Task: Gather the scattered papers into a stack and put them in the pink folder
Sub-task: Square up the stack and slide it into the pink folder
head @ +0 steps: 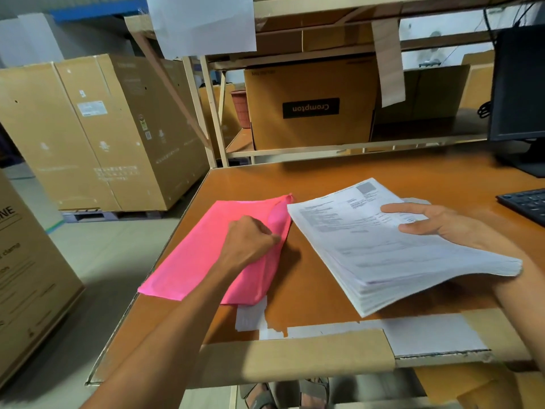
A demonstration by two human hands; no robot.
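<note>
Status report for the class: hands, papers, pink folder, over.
Left hand grips pink folder at its edge. Right hand holds paper stack, beside folder, not yet in. Nothing between them.

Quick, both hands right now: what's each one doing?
Left hand: pinching the open edge of the pink folder.
Right hand: holding the paper stack, thumb on top.

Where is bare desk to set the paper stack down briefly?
Widest: bare desk behind the pink folder and paper stack, up to the shelf rack. Narrower: the strip between folder and stack. Crowded right, by keyboard and monitor.
</note>
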